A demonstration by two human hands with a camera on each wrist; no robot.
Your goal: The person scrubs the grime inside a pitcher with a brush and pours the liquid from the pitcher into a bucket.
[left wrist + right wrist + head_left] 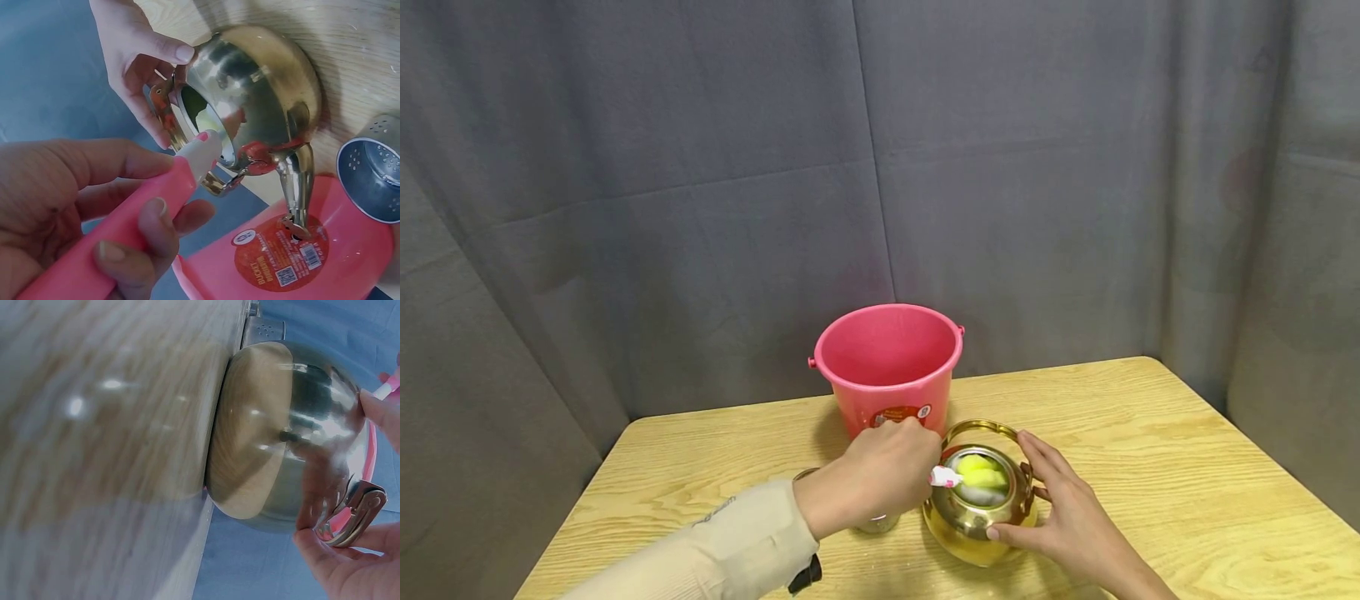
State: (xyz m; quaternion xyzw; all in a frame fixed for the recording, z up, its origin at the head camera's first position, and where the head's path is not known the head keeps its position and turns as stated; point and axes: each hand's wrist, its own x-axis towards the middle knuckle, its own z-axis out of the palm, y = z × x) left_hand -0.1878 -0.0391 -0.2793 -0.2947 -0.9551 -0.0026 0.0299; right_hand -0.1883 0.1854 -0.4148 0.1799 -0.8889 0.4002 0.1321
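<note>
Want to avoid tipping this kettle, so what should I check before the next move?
1. Gold kettle upright on the table: ok.
2. Right hand steadying it: ok, thumb on its body, fingers by the handle.
3. Pink-handled scrubber gripped in the left hand: ok.
4. Scrubber's yellow head at the kettle's opening: ok.
5. Spout clear of the pink bucket: cannot tell; they overlap in the left wrist view.
6. Kettle clean inside: cannot tell, mostly hidden.
</note>
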